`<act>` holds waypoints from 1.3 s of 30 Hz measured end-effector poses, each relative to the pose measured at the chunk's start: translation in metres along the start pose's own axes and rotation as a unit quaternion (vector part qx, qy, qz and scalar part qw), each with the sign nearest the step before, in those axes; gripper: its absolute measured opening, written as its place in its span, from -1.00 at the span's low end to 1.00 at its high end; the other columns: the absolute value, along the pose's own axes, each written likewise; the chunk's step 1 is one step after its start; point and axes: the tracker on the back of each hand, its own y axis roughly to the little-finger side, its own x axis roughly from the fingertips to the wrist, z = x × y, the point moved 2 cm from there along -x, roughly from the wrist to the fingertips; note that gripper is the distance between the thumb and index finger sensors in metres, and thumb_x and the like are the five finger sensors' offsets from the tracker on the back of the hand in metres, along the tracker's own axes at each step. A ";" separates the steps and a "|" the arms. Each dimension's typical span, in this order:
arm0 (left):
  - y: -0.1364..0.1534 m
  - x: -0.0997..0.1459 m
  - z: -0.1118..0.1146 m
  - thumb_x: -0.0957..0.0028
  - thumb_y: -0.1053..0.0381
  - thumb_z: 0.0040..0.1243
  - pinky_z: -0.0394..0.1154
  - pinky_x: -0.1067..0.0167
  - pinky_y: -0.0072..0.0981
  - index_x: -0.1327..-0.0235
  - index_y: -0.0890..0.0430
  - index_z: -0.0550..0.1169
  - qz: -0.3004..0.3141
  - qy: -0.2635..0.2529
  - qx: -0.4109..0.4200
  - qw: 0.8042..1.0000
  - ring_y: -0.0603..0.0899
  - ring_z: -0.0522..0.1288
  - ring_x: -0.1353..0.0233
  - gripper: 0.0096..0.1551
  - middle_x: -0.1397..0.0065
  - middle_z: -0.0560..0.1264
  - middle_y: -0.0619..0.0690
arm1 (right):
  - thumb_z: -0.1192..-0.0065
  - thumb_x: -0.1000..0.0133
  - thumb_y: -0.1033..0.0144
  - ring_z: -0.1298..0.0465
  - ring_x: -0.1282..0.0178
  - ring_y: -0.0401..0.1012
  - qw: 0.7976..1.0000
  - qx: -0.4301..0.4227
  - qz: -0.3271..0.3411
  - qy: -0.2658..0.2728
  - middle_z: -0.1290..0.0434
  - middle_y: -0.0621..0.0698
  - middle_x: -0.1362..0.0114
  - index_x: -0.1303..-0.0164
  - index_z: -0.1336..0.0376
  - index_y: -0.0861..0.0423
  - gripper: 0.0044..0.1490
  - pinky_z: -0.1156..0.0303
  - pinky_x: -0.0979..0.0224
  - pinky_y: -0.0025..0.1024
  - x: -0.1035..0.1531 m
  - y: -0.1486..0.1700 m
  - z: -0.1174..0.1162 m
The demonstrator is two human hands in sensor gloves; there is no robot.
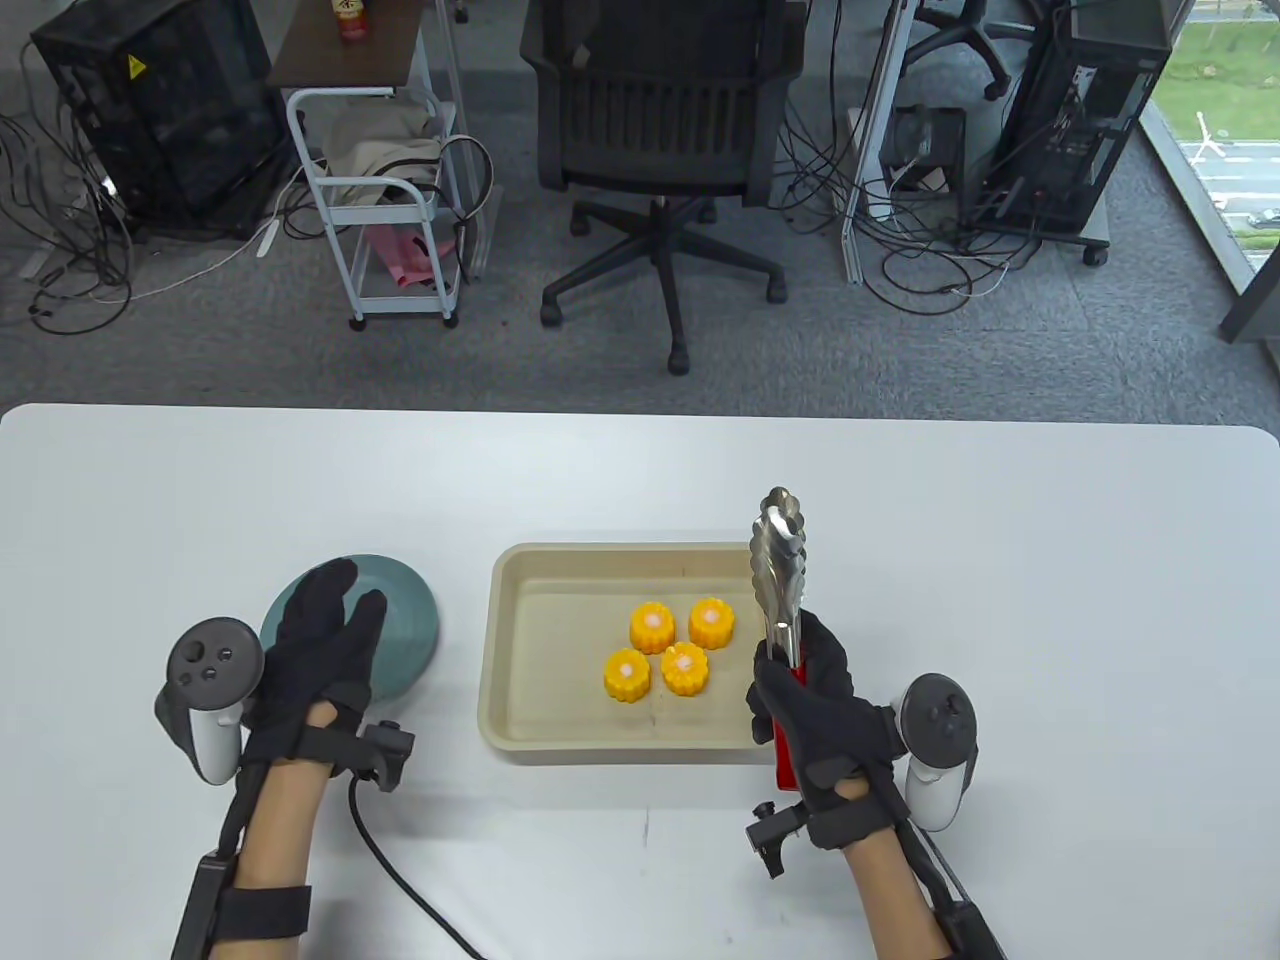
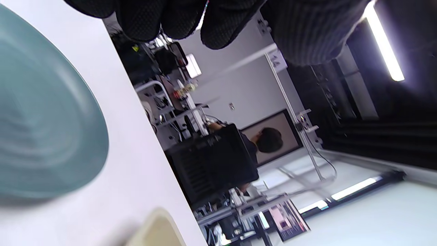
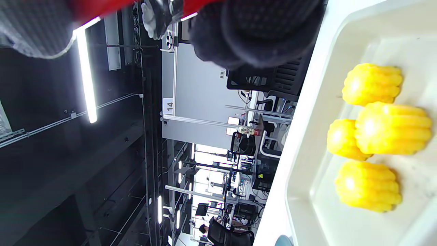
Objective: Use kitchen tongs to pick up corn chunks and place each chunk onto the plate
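Several yellow corn chunks (image 1: pixel 668 650) (image 3: pixel 379 136) stand close together in a beige tray (image 1: pixel 520 640) at the table's middle. A teal plate (image 1: pixel 410 615) (image 2: pixel 44 136) lies left of the tray with nothing visible on it. My left hand (image 1: pixel 320 650) rests over the plate's near left part, fingers straight. My right hand (image 1: pixel 810 700) grips the red handles of steel kitchen tongs (image 1: pixel 782 570) at the tray's right rim; the tong tips point away from me, closed together and empty, above the tray's far right corner.
The white table (image 1: pixel 1000 600) stretches wide on both sides. A black cable (image 1: pixel 400 880) runs from my left wrist to the near edge. Beyond the far edge stand an office chair (image 1: pixel 660 130), a white cart (image 1: pixel 380 200) and computer towers on the floor.
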 end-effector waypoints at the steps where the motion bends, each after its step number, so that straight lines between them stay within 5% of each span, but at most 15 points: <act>1: 0.006 -0.006 -0.005 -0.08 -0.26 0.12 0.06 -0.46 0.48 -0.62 0.12 0.15 -0.016 -0.008 -0.002 1.000 0.50 0.06 -0.63 -0.08 -0.71 -0.05 0.25 | -0.15 0.07 -0.60 -0.54 -0.04 -0.24 1.000 0.003 0.000 -0.001 -0.24 0.08 -0.46 -0.53 0.19 0.08 0.30 -0.57 0.00 -0.38 0.000 0.000 0.000; 7: 0.055 -0.039 -0.028 -0.08 -0.25 0.15 0.07 -0.49 0.39 -0.62 0.11 0.06 -0.141 -0.034 -0.065 0.987 0.49 -0.01 -0.64 -0.03 -0.70 -0.12 0.22 | -0.16 0.07 -0.60 -0.53 -0.04 -0.24 1.000 -0.002 0.002 0.001 -0.23 0.08 -0.47 -0.53 0.20 0.08 0.30 -0.57 -0.01 -0.38 0.000 -0.002 0.002; 14: 0.110 -0.057 -0.019 -0.05 -0.23 0.23 0.16 -0.45 0.38 -0.59 0.18 -0.09 -0.287 0.010 -0.144 0.947 0.53 0.00 -0.62 0.11 -0.68 -0.15 0.27 | -0.15 0.06 -0.59 -0.53 -0.05 -0.22 1.000 -0.013 0.001 0.006 -0.23 0.09 -0.47 -0.53 0.20 0.09 0.30 -0.57 -0.02 -0.37 0.001 -0.001 0.005; 27: 0.124 -0.080 0.001 0.06 -0.26 0.34 0.07 -0.37 0.21 -0.59 0.09 -0.16 -0.379 0.085 -0.278 0.879 0.36 -0.09 -0.45 0.25 -0.59 -0.27 0.16 | -0.15 0.05 -0.58 -0.53 -0.06 -0.21 1.000 -0.009 -0.007 0.011 -0.23 0.10 -0.48 -0.53 0.19 0.09 0.29 -0.57 -0.04 -0.35 0.004 0.003 0.009; 39: 0.124 -0.084 -0.011 0.13 -0.16 0.43 0.21 -0.25 0.16 -0.33 0.09 0.15 -0.357 0.043 -0.234 0.903 0.35 0.09 -0.35 -0.06 -0.53 -0.04 0.15 | -0.16 0.05 -0.57 -0.53 -0.06 -0.19 1.000 0.006 -0.015 0.014 -0.23 0.11 -0.48 -0.53 0.19 0.10 0.29 -0.57 -0.04 -0.33 0.005 0.005 0.010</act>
